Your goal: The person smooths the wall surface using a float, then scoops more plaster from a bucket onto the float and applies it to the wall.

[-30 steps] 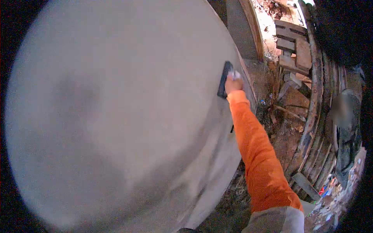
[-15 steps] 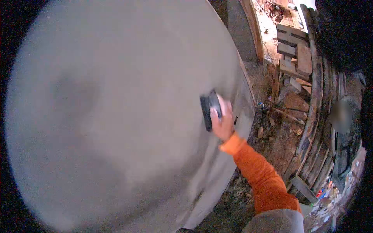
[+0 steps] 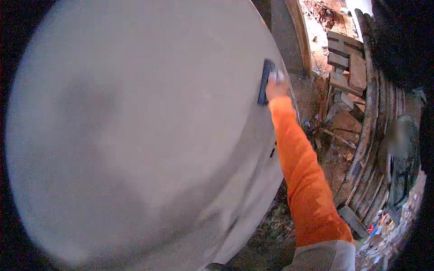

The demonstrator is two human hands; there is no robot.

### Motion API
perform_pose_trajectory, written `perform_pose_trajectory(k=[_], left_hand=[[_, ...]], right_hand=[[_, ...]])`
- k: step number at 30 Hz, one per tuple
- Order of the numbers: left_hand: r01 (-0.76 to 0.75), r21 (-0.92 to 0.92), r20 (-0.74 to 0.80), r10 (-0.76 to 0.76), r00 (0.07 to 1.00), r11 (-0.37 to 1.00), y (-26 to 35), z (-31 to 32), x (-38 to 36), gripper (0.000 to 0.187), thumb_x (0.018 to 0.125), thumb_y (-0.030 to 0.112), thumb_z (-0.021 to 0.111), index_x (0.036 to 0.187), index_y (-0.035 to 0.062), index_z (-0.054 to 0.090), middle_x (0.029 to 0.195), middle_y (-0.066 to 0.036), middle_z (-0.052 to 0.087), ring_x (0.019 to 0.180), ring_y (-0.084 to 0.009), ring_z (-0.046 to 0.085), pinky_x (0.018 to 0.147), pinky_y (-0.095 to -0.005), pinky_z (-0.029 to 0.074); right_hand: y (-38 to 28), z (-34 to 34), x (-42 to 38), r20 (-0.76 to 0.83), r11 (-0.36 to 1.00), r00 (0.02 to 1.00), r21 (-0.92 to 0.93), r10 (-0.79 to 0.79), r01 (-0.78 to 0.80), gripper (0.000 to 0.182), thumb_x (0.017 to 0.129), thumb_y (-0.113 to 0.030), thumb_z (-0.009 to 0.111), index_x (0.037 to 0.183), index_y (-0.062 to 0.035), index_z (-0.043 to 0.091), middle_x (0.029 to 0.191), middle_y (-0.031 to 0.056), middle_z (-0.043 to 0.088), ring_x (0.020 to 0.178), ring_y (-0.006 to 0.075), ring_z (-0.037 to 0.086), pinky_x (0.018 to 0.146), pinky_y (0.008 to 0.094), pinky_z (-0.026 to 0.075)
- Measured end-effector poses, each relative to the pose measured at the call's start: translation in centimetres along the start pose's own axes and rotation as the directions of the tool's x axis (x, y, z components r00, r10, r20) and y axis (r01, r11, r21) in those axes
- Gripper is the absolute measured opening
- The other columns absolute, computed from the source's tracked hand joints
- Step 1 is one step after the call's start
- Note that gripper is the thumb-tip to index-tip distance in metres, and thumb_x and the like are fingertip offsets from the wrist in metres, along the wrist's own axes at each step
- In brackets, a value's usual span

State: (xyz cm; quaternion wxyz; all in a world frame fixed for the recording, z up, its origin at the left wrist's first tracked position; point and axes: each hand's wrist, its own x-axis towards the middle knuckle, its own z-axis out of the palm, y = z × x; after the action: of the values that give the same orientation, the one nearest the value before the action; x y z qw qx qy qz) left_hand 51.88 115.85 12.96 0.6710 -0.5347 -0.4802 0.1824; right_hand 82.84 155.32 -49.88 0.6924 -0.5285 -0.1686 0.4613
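Note:
My right hand (image 3: 277, 86), at the end of an orange sleeve, is closed around the handle of a dark plastering float (image 3: 266, 82). The float's long flat face lies against the smooth grey plastered wall (image 3: 172, 104), close to its right edge. Darker damp-looking patches show on the wall's left and lower parts. A short black slot or mark (image 3: 272, 152) sits on the surface below the hand. My left hand is out of view.
Stacked blocks (image 3: 346, 61) and long wooden poles (image 3: 368, 122) stand on the right. A person (image 3: 400, 153) is beyond them at the far right. Rubble and scraps (image 3: 332, 156) cover the ground beside the wall. A wood-edged opening (image 3: 298, 36) lies at the top.
My right hand has moved the float up and to the right along the wall, with the arm stretched further out. The float now stands tilted the other way.

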Motion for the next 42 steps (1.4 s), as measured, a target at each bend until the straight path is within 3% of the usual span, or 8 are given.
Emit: perform_pose_trajectory(k=[4,9,15,19,25,30,34,42], left_hand=[[0.005,-0.019,-0.014,-0.005,1.000,1.000,-0.4,0.1,-0.3,0.066,0.099,0.044,0.022,0.140,-0.0066,0.024,0.146,-0.028,0.018,0.135,-0.0426,0.020,0.109,-0.0529,0.019],[0.034,0.013,0.039,-0.035,0.999,0.999,1.2,-0.8,0.1,0.065,0.099,0.043,0.022,0.140,-0.0067,0.025,0.145,-0.028,0.020,0.135,-0.0426,0.020,0.109,-0.0539,0.020],[0.013,0.007,-0.028,-0.013,1.000,1.000,1.0,-0.4,0.0,0.064,0.098,0.043,0.022,0.140,-0.0057,0.027,0.145,-0.028,0.022,0.134,-0.0425,0.022,0.108,-0.0538,0.021],[0.050,0.032,-0.021,-0.050,0.999,0.998,0.9,-0.5,0.3,0.064,0.098,0.043,0.022,0.140,-0.0048,0.027,0.145,-0.028,0.022,0.134,-0.0425,0.022,0.108,-0.0534,0.021],[-0.004,-0.040,-0.067,0.001,0.998,0.999,0.6,0.2,0.3,0.065,0.098,0.045,0.021,0.141,-0.0034,0.026,0.146,-0.026,0.022,0.135,-0.0412,0.023,0.108,-0.0525,0.020],[0.023,0.075,-0.021,-0.021,1.000,0.997,0.5,-0.4,0.2,0.063,0.098,0.044,0.022,0.142,-0.0022,0.025,0.147,-0.025,0.021,0.135,-0.0380,0.024,0.108,-0.0510,0.022],[0.018,0.036,-0.048,-0.016,0.999,0.999,0.4,0.2,0.4,0.063,0.098,0.044,0.023,0.142,-0.0019,0.024,0.147,-0.025,0.021,0.135,-0.0384,0.024,0.108,-0.0505,0.022],[0.013,-0.061,-0.094,-0.019,0.995,0.998,1.1,0.1,0.7,0.064,0.098,0.044,0.023,0.143,-0.0011,0.021,0.148,-0.025,0.017,0.136,-0.0397,0.020,0.108,-0.0520,0.021]], right_hand=[[-1.6,-0.2,-7.3,0.216,0.591,0.692,-0.385,-0.689,0.709,0.046,0.091,-0.031,0.048,0.126,-0.0011,0.048,0.117,0.0285,0.051,0.110,0.0450,0.048,0.096,0.0509,0.036],[1.0,-1.2,0.2,0.055,0.928,0.991,-0.346,-0.125,0.136,0.048,0.092,-0.031,0.047,0.127,0.0010,0.045,0.117,0.0282,0.051,0.111,0.0445,0.047,0.095,0.0497,0.037],[-1.8,-1.2,-11.1,0.334,0.612,0.659,-0.247,-0.674,0.751,0.050,0.092,-0.030,0.046,0.131,0.0012,0.043,0.119,0.0296,0.050,0.115,0.0438,0.045,0.104,0.0460,0.030],[3.9,-0.8,0.3,0.119,0.853,0.941,-0.398,-0.317,0.337,0.049,0.091,-0.029,0.048,0.130,0.0007,0.044,0.121,0.0303,0.048,0.116,0.0441,0.044,0.101,0.0483,0.032],[-6.9,1.1,-10.8,0.364,0.591,0.644,-0.260,-0.673,0.764,0.051,0.091,-0.028,0.048,0.132,0.0014,0.042,0.122,0.0300,0.049,0.116,0.0448,0.044,0.103,0.0475,0.030],[-0.3,1.6,-0.6,0.092,0.925,0.960,-0.257,-0.265,0.280,0.049,0.089,-0.023,0.051,0.131,0.0006,0.043,0.120,0.0296,0.051,0.110,0.0449,0.049,0.100,0.0472,0.034],[-8.6,2.6,-9.2,0.269,0.531,0.604,-0.298,-0.751,0.793,0.046,0.088,-0.024,0.053,0.127,-0.0009,0.047,0.112,0.0298,0.053,0.105,0.0430,0.051,0.092,0.0454,0.041],[-8.7,4.1,-1.2,0.057,0.731,0.819,-0.419,-0.571,0.538,0.045,0.088,-0.025,0.056,0.124,0.0030,0.050,0.101,0.0269,0.056,0.095,0.0395,0.056,0.084,0.0445,0.045]])
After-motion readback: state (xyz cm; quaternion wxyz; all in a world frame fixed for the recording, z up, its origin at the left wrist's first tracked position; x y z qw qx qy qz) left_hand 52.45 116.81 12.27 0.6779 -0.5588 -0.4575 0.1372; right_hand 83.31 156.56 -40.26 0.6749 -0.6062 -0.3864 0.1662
